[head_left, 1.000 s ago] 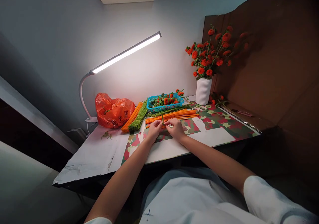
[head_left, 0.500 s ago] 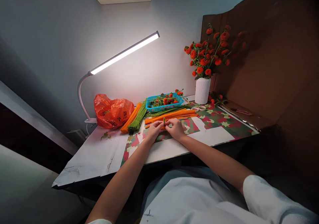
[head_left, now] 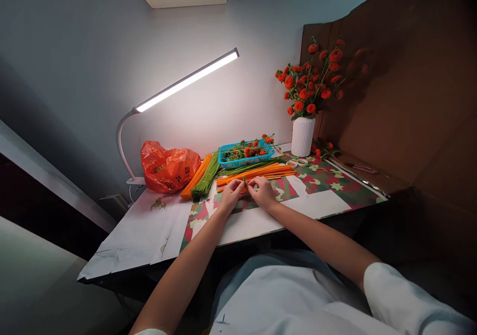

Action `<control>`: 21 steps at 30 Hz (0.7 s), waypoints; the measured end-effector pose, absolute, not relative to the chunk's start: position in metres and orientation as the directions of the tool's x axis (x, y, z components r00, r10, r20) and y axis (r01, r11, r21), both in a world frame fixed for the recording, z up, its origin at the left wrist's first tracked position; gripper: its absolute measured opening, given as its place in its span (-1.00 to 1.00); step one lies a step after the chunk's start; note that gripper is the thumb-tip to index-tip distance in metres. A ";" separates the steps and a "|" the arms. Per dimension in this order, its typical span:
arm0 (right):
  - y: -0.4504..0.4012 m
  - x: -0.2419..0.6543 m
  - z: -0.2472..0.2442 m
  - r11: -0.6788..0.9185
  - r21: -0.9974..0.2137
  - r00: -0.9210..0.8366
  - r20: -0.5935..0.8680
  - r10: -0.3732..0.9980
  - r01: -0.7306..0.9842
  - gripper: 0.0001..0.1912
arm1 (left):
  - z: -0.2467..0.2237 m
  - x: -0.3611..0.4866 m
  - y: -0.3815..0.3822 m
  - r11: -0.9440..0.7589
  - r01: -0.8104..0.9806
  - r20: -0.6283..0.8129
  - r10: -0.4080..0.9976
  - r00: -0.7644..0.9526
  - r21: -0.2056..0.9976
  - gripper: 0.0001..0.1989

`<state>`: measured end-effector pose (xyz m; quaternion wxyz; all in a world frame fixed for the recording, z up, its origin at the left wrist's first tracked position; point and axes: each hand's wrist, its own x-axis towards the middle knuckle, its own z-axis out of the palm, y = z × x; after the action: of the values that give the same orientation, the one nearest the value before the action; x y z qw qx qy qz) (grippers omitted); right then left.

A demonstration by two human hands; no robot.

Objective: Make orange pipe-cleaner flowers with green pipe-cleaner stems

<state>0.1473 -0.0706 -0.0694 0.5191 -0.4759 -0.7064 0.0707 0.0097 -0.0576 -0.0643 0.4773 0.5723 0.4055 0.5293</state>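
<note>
My left hand is closed in a pinch on a short green pipe cleaner, which sticks up between the two hands. From the other side, my right hand also pinches at this small piece, fingertips close to those of the left. Its lower part is largely hidden by the fingers. Just beyond the hands lie loose orange pipe cleaners, with green pipe cleaners behind them. To the left rest an orange bundle and a green bundle, side by side.
Behind the pipe cleaners stands a blue basket of small orange flowers. An orange plastic bag sits at the left by a lit lamp. A white vase of orange flowers, tape rolls and a cardboard wall are at the right.
The fingertips of my two hands have drawn slightly apart around the green piece, and its tip has shifted a little left. Otherwise both hands stay in nearly the same place.
</note>
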 end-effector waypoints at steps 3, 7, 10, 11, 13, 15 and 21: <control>-0.070 0.148 -0.070 0.544 -0.573 -0.030 0.672 0.740 0.613 -0.87 | -0.064 0.008 -0.058 -0.230 -0.022 0.231 0.968 0.095 0.973 -0.59; -0.071 0.148 -0.069 0.554 -0.549 -0.061 0.673 0.737 0.626 -0.88 | -0.063 0.008 -0.059 -0.220 -0.021 0.221 0.967 0.124 0.975 -0.58; -0.073 0.148 -0.067 0.560 -0.539 -0.079 0.673 0.736 0.629 -0.88 | -0.062 0.008 -0.059 -0.206 -0.031 0.209 0.966 0.154 0.978 -0.56; -0.074 0.148 -0.066 0.563 -0.538 -0.084 0.673 0.735 0.627 -0.88 | -0.062 0.009 -0.059 -0.204 -0.033 0.207 0.965 0.160 0.978 -0.55; -0.075 0.147 -0.065 0.569 -0.540 -0.090 0.672 0.736 0.620 -0.89 | -0.063 0.008 -0.057 -0.209 -0.031 0.211 0.964 0.161 0.977 -0.54; -0.075 0.146 -0.066 0.571 -0.553 -0.086 0.669 0.739 0.607 -0.89 | -0.064 0.008 -0.056 -0.229 -0.017 0.229 0.962 0.148 0.973 -0.55; -0.062 0.144 -0.075 0.544 -0.657 -0.044 0.616 0.787 0.523 -0.87 | -0.059 0.010 -0.063 -0.375 0.072 0.369 0.925 0.087 0.924 -0.75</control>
<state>0.1442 -0.0624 -0.0752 0.5157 -0.4602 -0.7112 0.1278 0.0101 -0.0630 -0.0587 0.3913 0.6246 0.3991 0.5454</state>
